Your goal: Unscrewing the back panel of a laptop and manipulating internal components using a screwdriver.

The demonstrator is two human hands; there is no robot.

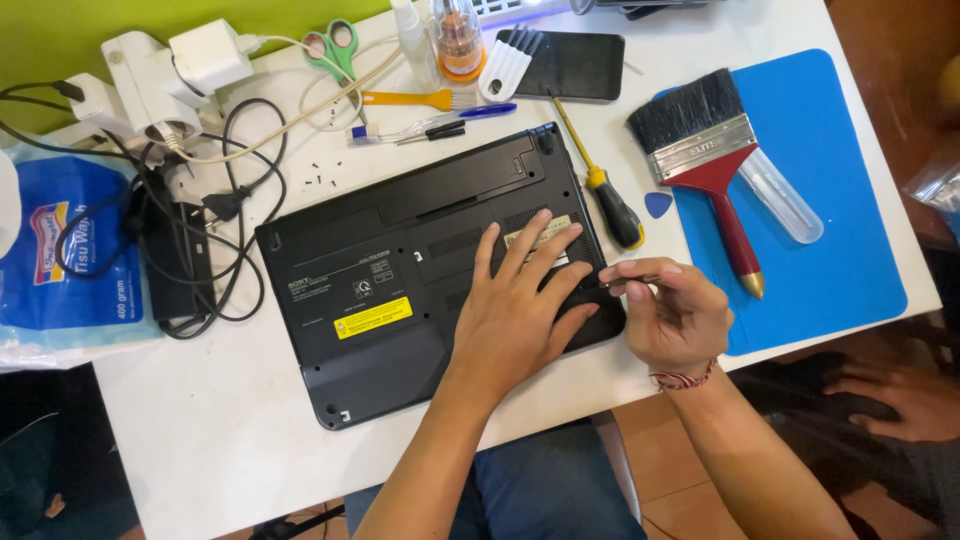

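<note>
A black laptop [400, 250] lies bottom side up on the white table [200, 420], tilted, with a yellow sticker on its base. My left hand [520, 300] rests flat on the right part of the base, fingers spread over the vent area. My right hand [672, 312] is at the laptop's right edge, fingers pinched on a thin metal tool [622, 282] whose tip points at that edge. A yellow-and-black screwdriver [605, 190] lies just beyond the laptop's right corner.
A blue mat [830, 240] on the right holds a red-handled paintbrush [705, 150], a clear tube [780, 195] and a blue pick [658, 204]. At the back are scissors [332, 45], a pen, a dark phone [575, 65], small screws [322, 175]. Cables, a power adapter [170, 260] and a tissue pack [70, 250] lie left.
</note>
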